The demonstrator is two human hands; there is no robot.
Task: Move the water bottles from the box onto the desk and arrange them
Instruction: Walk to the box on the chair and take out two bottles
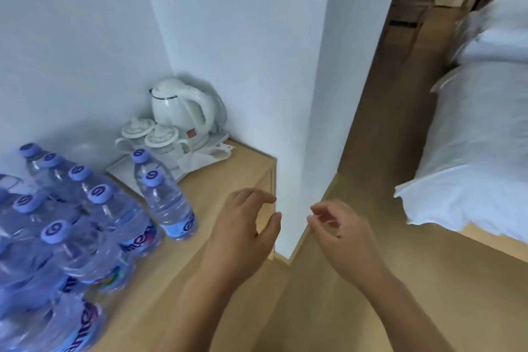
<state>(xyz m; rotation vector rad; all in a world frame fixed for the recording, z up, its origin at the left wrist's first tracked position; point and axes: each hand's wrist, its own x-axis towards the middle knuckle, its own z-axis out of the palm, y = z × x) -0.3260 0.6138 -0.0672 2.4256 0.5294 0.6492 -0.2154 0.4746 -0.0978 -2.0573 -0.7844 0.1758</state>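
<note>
Several clear water bottles (85, 226) with purple caps stand close together on the left of the light wooden desk (228, 171). Two more bottles (165, 203) stand apart from the cluster, nearer the tray. My left hand (243, 231) hovers above the desk's right end, fingers curled and apart, holding nothing. My right hand (340, 234) is beyond the desk edge, over the floor, also with loosely curled fingers and nothing in it. No box is in view.
A white kettle (183, 111) and two lidded cups (151, 134) sit on a white tray (125, 168) in the desk's back corner. A white wall pillar (285, 94) stands at the desk's right end. A bed with white bedding (480, 151) lies to the right.
</note>
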